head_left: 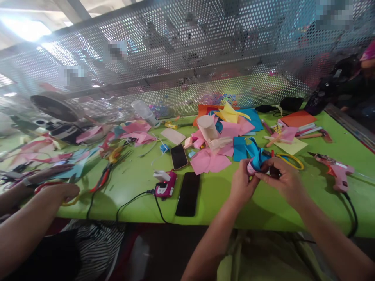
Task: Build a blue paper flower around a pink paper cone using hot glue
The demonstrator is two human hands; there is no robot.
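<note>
The grip of both hands is closed on one piece: the left hand (242,177) pinches the base of a blue paper piece (258,158) with a patterned pink band (251,168), while the right hand (280,171) has its thumb and fingers gathered at the lower right edge. What the right fingertips pinch exactly is hidden. The piece is held just above the desk (213,214), near its front edge, its blue strips curling upward. If the left fingers squeezed too hard, the paper would probably crease; if they slackened, the band could work loose.

Just beyond the right hand lies a yellow handle (299,160), which the knuckles or a loose strip could snag. A blue sheet (239,148) lies behind the left hand, with pink paper (209,160) beside it.

Farther right, a pink glue gun (336,169) rests with its nozzle pointing toward the right hand. Were it hot, a careless sideways reach could burn the forearm, and a tug on its cord (353,212) could drag it off the front edge.
</note>
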